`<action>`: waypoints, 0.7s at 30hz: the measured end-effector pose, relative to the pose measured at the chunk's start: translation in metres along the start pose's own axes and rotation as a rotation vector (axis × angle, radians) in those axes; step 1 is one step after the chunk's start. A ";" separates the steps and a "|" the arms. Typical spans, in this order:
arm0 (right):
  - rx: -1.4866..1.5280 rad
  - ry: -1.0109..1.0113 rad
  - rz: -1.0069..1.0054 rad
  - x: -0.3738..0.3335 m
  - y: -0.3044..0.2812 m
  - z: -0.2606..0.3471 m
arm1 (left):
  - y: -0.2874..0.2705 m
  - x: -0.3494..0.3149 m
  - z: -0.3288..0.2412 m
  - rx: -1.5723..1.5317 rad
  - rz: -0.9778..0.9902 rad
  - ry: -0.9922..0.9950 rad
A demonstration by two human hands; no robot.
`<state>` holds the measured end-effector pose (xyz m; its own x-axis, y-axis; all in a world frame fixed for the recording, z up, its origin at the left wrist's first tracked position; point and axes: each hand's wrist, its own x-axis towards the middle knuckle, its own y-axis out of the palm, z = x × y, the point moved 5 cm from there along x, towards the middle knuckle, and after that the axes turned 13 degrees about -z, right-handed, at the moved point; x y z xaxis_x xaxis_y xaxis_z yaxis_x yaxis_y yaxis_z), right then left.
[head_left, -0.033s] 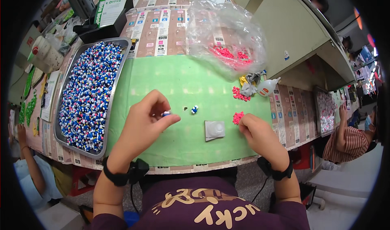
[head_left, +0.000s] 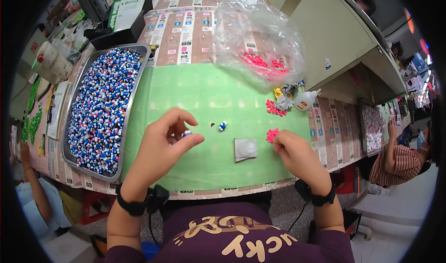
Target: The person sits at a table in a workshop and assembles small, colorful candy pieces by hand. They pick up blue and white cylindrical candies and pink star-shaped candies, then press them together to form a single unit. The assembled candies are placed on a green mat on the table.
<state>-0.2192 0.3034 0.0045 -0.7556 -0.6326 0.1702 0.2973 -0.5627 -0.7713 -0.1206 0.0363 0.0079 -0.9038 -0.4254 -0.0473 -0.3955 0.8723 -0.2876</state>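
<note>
A piece (head_left: 186, 133) is held in the left hand (head_left: 162, 140), forefinger and thumb parted; probably light, hard, best side-pinched; the right hand's (head_left: 298, 155) grasp can't be told.

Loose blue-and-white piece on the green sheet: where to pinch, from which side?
I'd pinch the blue-and-white piece mid-body across its left and right flanks, from above and near-left: it looks small, slightly elongated away from the wearer, while the white block sits nearer and right.

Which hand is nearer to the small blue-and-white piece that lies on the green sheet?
Left. The left hand is just left of the blue-and-white piece, slightly lower in view; the right hand is farther, to its right, beside a bright-pink pile.
</note>
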 end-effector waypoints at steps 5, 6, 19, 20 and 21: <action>0.494 -0.099 -0.056 0.014 -0.009 0.063 | 0.034 -0.030 -0.013 -0.490 0.268 -0.119; 0.578 -0.101 -0.064 0.015 -0.008 0.075 | 0.045 -0.034 -0.018 -0.580 0.296 -0.161; 0.290 -0.604 -0.099 0.002 -0.008 0.100 | 0.064 -0.044 -0.007 -0.599 0.439 -0.331; 0.226 -0.655 -0.081 0.001 -0.009 0.102 | 0.066 -0.044 -0.006 -0.588 0.449 -0.353; 0.163 -0.706 -0.064 -0.001 -0.010 0.105 | 0.067 -0.045 -0.004 -0.577 0.459 -0.375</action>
<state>-0.1600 0.2530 0.0764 -0.2343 -0.7575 0.6093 0.3896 -0.6474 -0.6551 -0.1071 0.1150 -0.0059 -0.9216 0.0403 -0.3861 -0.1143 0.9223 0.3692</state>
